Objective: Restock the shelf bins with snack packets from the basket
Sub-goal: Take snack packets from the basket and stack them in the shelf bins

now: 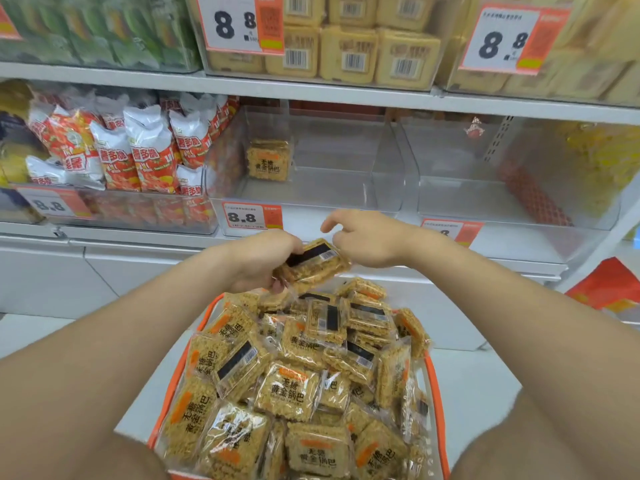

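Orange-and-white price tag marked 8.8, low in the middle. Up and left of it, red-and-white snack bags, packed upright together. High above it, a larger 8.8 price card fronting pale yellow barcoded packs. Far up-left, blurred green packs. Well right and lower, a red-orange object, kind unclear. Below and left, white cabinet panels.

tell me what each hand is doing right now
Left hand: holding a square tan clear-wrapped snack packet
Right hand: loosely curled beside it; grip cannot be told
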A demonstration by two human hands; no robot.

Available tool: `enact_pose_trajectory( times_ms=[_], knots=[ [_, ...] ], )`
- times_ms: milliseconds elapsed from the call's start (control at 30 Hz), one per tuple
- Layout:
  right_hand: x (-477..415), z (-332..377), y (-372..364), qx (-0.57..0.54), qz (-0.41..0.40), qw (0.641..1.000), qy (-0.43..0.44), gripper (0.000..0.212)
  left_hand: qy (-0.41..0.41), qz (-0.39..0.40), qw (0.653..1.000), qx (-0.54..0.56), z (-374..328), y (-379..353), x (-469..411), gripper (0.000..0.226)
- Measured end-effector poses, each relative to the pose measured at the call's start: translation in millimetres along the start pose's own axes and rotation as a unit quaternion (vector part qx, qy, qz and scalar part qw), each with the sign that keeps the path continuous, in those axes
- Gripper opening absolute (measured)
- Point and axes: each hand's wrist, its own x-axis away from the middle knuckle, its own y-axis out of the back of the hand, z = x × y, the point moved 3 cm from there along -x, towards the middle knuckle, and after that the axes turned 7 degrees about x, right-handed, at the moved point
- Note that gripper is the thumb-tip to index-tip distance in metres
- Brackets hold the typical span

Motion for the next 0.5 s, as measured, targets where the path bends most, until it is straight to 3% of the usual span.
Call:
enact_pose_trajectory(
  times_ms=[100,267,400,500],
  knots=[
    [1.3,4.1,2.9,-0.167,-0.024,0.985,0.038,0.039,0.015,-0.030,0.991,0.127,-9.3,9.5,1.3,0.018],
    [-6.5,3.6,10.0,-0.127,-0.152,0.974,0.108,0.019,0.012,-0.035,0.963,0.268,-21.9,17.8,9.3,0.029],
    [-13.5,-2.3,5.4,-0.091,-0.167,0.979,0.071,0.025,-0.026,-0.107,0.964,0.241,-27.4,24.9,14.0,0.066],
    [-15.4,-4.7,8.1,-0.125,-0.169,0.975,0.067,0.021,-0.079,-0.104,0.981,0.141,-33.2,21.2,19.3,0.048]
  ],
)
